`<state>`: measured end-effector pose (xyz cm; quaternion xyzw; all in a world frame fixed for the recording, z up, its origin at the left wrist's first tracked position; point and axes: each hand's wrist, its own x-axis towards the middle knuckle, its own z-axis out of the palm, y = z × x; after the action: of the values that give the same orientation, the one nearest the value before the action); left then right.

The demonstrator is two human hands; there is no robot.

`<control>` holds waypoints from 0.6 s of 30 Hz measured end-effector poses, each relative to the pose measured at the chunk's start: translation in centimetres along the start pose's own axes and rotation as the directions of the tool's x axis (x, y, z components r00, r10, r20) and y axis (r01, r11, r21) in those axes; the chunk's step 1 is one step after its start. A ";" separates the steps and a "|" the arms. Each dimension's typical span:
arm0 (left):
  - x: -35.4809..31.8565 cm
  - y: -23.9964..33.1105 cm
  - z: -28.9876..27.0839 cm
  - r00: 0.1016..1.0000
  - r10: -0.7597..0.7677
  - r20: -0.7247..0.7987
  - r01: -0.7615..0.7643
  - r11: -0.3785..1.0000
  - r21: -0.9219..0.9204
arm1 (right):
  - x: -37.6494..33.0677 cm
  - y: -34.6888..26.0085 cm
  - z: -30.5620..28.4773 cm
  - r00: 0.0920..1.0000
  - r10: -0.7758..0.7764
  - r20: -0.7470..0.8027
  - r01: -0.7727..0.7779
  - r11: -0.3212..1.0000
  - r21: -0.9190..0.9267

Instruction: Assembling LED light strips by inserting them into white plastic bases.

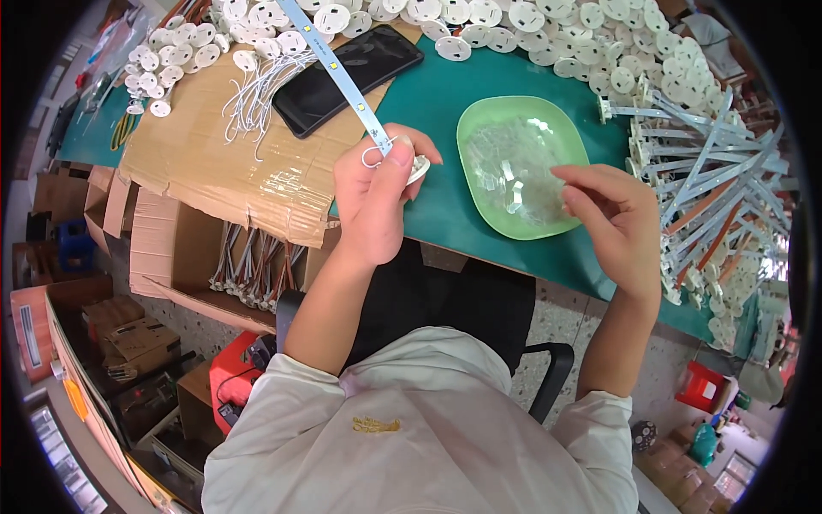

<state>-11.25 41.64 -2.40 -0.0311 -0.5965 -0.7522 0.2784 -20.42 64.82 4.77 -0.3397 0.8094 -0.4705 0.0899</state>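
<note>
My left hand [377, 188] grips the lower end of a white LED strip [342, 81] with small yellow chips, which slants up and away to the left. A white round cap [418, 169] sits by my fingers at that end, and a thin white wire [371, 157] loops beside my thumb. Over the right edge of a light green dish [467, 163] hovers my right hand [612, 214], its thumb and forefinger bent toward each other with a small gap. Nothing shows between them. Small clear plastic pieces [514, 176] fill the dish.
A black phone [347, 81] and white wires [248, 107] lie on cardboard [223, 163] at the left. Many round white caps [531, 17] line the green table's far side. Assembled strips [711, 188] are heaped at right. An open box [184, 248] stands below left.
</note>
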 end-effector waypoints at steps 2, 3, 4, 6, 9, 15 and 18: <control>-0.1 0.1 0.1 1.000 0.010 -0.007 -0.010 1.000 0.021 | -1.0 -0.3 0.6 0.997 0.044 -0.061 -0.038 0.995 0.095; -0.3 0.2 0.3 1.000 0.014 -0.005 -0.013 0.999 0.030 | -1.6 -0.6 1.1 0.989 0.097 -0.114 -0.075 0.980 0.187; -0.5 0.3 0.6 0.999 0.005 -0.039 -0.003 0.998 0.055 | -2.4 -1.1 1.9 0.989 0.095 -0.117 -0.071 0.979 0.193; -0.8 0.4 1.5 0.990 0.006 -0.138 0.006 0.996 0.087 | -3.8 -2.4 4.0 0.925 0.207 -0.318 -0.057 0.903 0.425; -2.8 1.9 4.3 0.983 -0.034 -0.180 0.026 0.999 -0.048 | -6.5 -4.9 8.3 0.898 0.199 -0.393 0.109 0.764 0.636; -9.0 4.0 7.8 0.995 0.024 0.092 0.022 0.886 -0.464 | -9.0 -4.3 11.8 0.832 -0.237 -0.502 0.405 0.877 0.258; -10.7 3.2 7.2 0.989 0.042 0.144 0.035 0.869 -0.494 | -10.6 -4.4 12.0 0.835 -0.152 -0.529 0.422 0.795 0.436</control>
<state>-2.86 51.92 -1.55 -0.1589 -0.4032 -0.8748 0.2167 -4.85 61.66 0.02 -0.2995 0.5787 -0.7530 -0.0915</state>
